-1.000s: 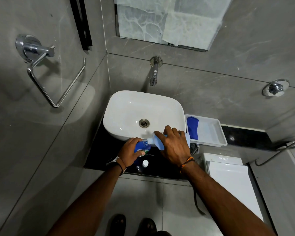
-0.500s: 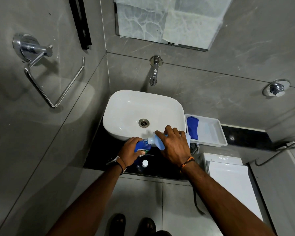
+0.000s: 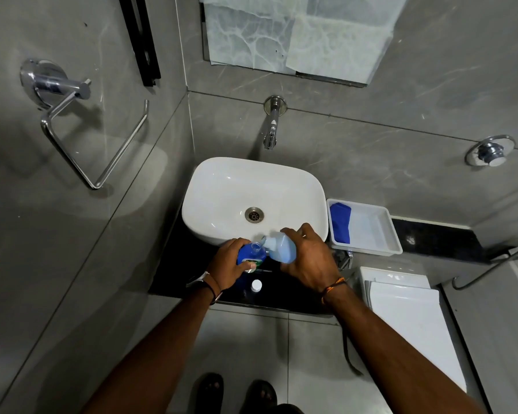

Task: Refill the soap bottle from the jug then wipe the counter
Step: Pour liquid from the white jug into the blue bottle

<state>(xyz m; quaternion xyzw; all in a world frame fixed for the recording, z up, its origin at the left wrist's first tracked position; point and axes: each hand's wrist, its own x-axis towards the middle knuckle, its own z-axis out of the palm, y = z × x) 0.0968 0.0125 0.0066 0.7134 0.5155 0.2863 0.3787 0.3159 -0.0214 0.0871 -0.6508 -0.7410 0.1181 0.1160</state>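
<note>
on the wall at far left hangs a chrome towel ring [image 3: 96,150]. in front of the white basin [image 3: 219,180], over the dark bench [image 3: 174,276], the left hand [image 3: 229,264] is wrapped around the blue soap bottle [image 3: 249,259] and holds it upright, with the open neck facing up. a small white cap [image 3: 256,284] lies on the bench just in front of the bottle.

the jug [image 3: 281,250] is directly to the right of the bottle. it is tipped over, so its long axis runs from the right hand [image 3: 310,259] toward the left, and the spout meets the mouth of the bottle. the right hand grips the jug body from above and behind. i judge the pouring is in progress; the spout must stay over the narrow neck, or soap will run onto the bench. i cannot tell how full the bottle is.

further right a white tray [image 3: 377,246] stands beside the basin, with a blue cloth [image 3: 341,223] inside at its left end, nearer to the right hand for the wiping.
</note>
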